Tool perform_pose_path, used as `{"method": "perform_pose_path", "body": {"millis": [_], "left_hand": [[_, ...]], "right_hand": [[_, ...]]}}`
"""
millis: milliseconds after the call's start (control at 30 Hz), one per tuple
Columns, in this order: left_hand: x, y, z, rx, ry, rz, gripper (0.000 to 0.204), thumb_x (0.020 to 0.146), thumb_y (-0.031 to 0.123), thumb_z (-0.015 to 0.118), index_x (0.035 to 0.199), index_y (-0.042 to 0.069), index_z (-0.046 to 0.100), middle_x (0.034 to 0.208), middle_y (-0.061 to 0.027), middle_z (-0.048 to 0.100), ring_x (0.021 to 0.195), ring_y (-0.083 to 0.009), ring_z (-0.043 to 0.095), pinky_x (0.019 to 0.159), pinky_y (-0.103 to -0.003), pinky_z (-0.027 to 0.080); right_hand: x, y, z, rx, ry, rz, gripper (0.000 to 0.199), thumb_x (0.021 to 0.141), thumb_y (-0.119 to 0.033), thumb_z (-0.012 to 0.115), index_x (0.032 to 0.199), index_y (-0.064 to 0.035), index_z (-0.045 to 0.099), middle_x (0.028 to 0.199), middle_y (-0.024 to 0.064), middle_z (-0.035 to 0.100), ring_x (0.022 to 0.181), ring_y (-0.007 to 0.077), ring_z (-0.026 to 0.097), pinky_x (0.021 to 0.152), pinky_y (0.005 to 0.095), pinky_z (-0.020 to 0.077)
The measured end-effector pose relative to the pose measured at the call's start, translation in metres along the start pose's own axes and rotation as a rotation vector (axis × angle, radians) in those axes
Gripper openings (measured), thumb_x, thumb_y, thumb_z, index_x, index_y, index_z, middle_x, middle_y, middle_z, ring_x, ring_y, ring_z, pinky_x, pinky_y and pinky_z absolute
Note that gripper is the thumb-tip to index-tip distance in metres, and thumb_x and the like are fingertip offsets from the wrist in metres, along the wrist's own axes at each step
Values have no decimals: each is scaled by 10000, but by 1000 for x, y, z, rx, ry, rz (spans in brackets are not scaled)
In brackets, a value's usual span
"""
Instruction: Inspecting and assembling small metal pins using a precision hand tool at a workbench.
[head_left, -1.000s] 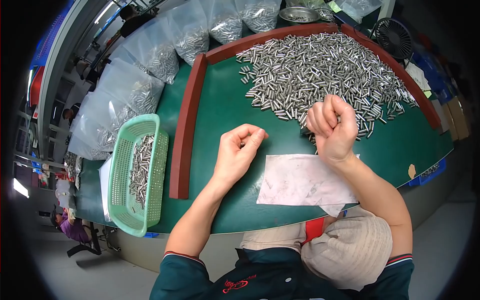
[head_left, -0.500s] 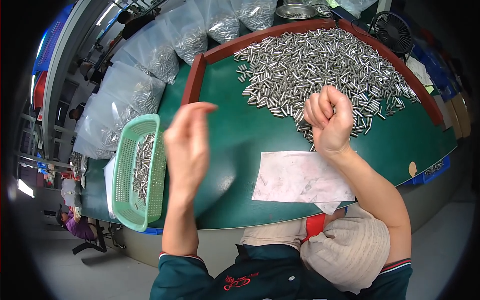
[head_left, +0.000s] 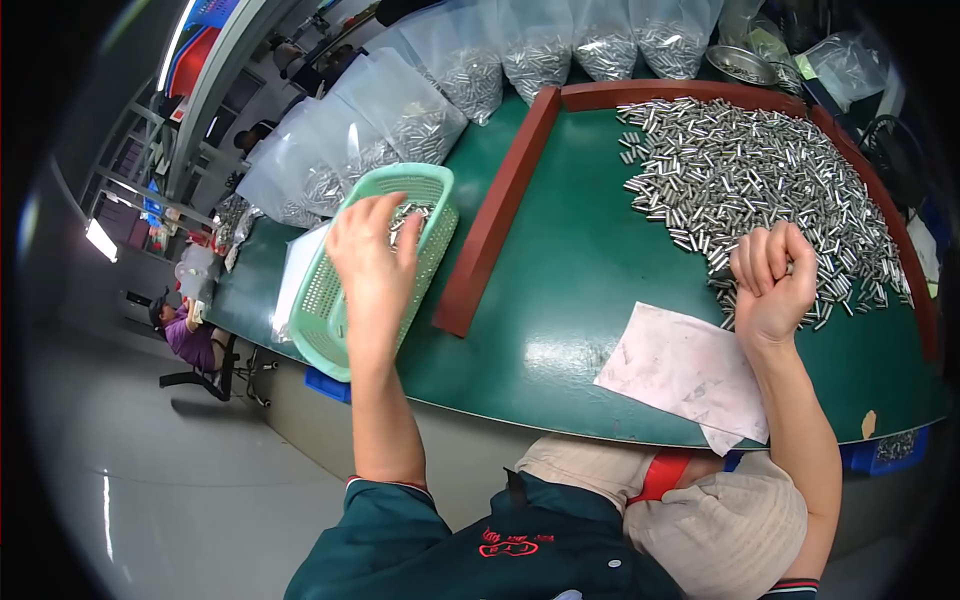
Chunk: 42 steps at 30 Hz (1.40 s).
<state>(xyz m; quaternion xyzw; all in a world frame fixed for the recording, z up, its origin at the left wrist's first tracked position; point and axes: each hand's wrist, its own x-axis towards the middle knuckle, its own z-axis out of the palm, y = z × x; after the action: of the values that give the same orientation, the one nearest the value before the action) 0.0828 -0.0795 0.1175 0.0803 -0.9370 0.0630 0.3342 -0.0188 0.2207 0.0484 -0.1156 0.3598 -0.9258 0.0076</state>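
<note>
My left hand is over the green plastic basket, its fingers apart and nothing seen in them. Small metal pins lie inside the basket, partly hidden by that hand. Beside the near edge of a large heap of short shiny metal pins, my right hand is closed with its fingers curled in. Whatever it holds, if anything, is hidden. Below it a stained pale cloth lies on the green table.
Red wooden bars border the heap. Clear bags of metal pins line the table's far left side. A round metal dish stands at the back. A person in purple sits far left.
My view has swung left, shifting the table rightward in the picture. My left hand has gone from beside the basket to over it, fingers spreading. The right hand stays closed by the heap.
</note>
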Motion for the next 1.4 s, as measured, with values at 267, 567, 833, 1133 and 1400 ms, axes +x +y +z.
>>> {"method": "perform_pose_path", "body": {"millis": [267, 567, 833, 1133, 1400], "left_hand": [[13, 139, 50, -584, -334, 362, 127, 676, 58, 621, 787, 14, 576, 704, -120, 549, 693, -300, 544, 597, -391, 428], [17, 179, 101, -583, -425, 392, 95, 644, 42, 570, 688, 7, 493, 674, -166, 558, 681, -344, 554, 578, -441, 436], [15, 176, 106, -647, -456, 445, 152, 657, 39, 532, 808, 23, 548, 604, -107, 530, 575, -282, 536, 548, -383, 423], [10, 167, 95, -699, -482, 569, 83, 734, 91, 546, 789, 36, 517, 670, -91, 486, 648, -257, 510, 570, -358, 408], [1, 170, 101, -449, -312, 704, 126, 771, 122, 542, 756, 44, 445, 741, -103, 428, 706, -261, 489, 579, -366, 419]], "right_hand": [[12, 2, -6, -23, -19, -115, 366, 848, -177, 340, 499, -115, 249, 412, -13, 225, 383, 79, 166, 368, 240, 143], [13, -4, -11, -88, 24, -107, 354, 824, -164, 346, 488, -113, 249, 427, -17, 248, 391, 70, 185, 371, 232, 164], [12, -3, -12, -82, 47, -103, 353, 819, -171, 350, 485, -113, 250, 420, -24, 245, 385, 62, 183, 366, 225, 164], [14, -3, -11, -58, 47, -62, 369, 830, -186, 355, 480, -115, 260, 411, -24, 253, 378, 67, 185, 360, 233, 161], [11, -3, -12, -50, 32, -53, 374, 829, -178, 357, 473, -104, 268, 419, -18, 266, 370, 69, 205, 360, 239, 177]]}}
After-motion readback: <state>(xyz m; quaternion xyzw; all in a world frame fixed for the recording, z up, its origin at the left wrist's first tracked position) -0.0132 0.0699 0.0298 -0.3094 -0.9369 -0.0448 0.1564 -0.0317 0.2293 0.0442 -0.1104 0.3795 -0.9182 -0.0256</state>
